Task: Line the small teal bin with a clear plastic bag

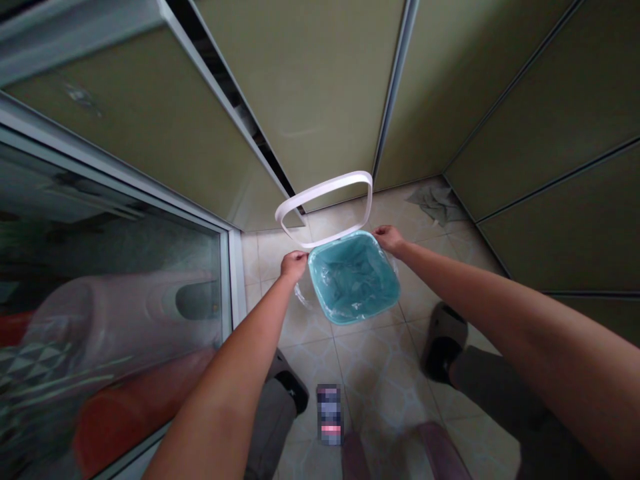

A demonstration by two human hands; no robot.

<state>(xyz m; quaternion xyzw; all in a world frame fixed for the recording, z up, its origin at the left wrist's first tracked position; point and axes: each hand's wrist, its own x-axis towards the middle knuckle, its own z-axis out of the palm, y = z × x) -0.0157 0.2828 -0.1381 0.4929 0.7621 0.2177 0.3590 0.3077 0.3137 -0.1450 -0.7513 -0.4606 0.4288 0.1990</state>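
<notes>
A teal trash bin [320,283] stands on the tiled floor between my feet. A clear, thin plastic bag [357,305] lines it and hangs over the rim on both sides. The white rim frame [327,187] is tilted up on the far side, away from the bin's mouth. At the far left corner of the rim, my left hand [294,265] is closed, pinching the edge of the bag. My right hand [389,239] pinches the bag's edge at the far right corner. The fingertips are partly hidden, and the inside of the bin shows only crumpled plastic.
Olive cabinet panels [320,87] rise behind the bin and along the right. A grey cloth [437,203] lies on the floor near the right corner. To the left is a glass sliding door [115,267]. A blurred-out phone-like object [330,413] is between my shoes.
</notes>
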